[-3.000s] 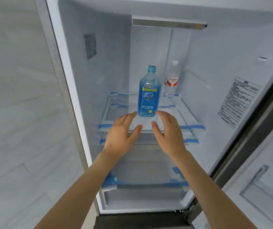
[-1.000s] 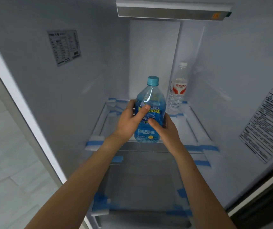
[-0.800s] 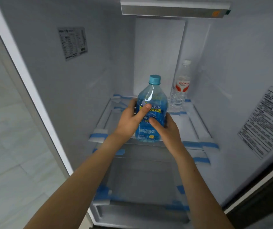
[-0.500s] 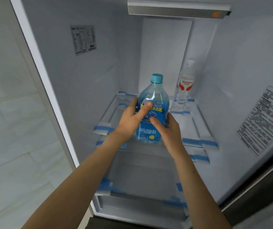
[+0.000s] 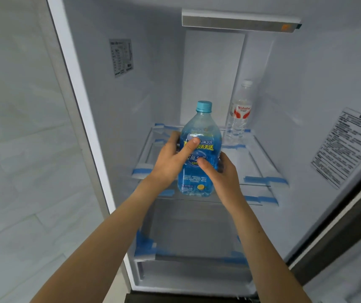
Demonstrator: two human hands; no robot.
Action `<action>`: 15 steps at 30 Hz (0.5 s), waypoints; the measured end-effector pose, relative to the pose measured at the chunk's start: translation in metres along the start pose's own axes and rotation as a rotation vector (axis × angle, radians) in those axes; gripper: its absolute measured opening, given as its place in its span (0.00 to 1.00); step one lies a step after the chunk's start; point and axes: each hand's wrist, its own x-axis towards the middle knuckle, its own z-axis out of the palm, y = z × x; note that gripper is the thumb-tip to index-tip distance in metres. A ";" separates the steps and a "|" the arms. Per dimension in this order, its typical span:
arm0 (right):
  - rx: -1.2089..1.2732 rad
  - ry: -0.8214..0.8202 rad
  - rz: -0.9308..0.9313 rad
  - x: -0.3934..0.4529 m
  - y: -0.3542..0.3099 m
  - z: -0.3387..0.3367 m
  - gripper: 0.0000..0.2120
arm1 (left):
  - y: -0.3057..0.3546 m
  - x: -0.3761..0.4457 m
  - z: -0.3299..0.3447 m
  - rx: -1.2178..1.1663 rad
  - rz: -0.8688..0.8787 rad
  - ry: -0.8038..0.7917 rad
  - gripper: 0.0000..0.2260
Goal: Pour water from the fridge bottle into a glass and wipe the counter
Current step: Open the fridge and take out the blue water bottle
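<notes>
Fridge: white inside, door open, glass shelf [image 5: 260, 162] with blue tape at its corners.
Grip: my left hand [image 5: 170, 162] and right hand [image 5: 224, 173] wrapped the blue bottle [image 5: 199, 154] from both sides, thumbs across the label.
Bottle: upright at the shelf's front edge, cap on; whether its base touched the glass I could not tell.
Handling: it looked full, so probably heavy; thin plastic that gives under pressure, perhaps slick from the cold. The labelled middle suited both hands best.
Beyond: a clear bottle [image 5: 238, 114] stood at the shelf's back right corner.
</notes>
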 end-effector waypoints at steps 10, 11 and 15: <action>0.015 0.134 0.002 -0.051 -0.013 0.048 0.18 | 0.006 -0.028 -0.039 -0.072 0.007 -0.140 0.28; 0.022 0.143 0.005 -0.057 -0.014 0.052 0.17 | 0.006 -0.032 -0.042 -0.084 0.004 -0.150 0.28; 0.013 0.216 0.017 -0.078 -0.017 0.065 0.17 | 0.007 -0.047 -0.051 -0.094 -0.010 -0.207 0.29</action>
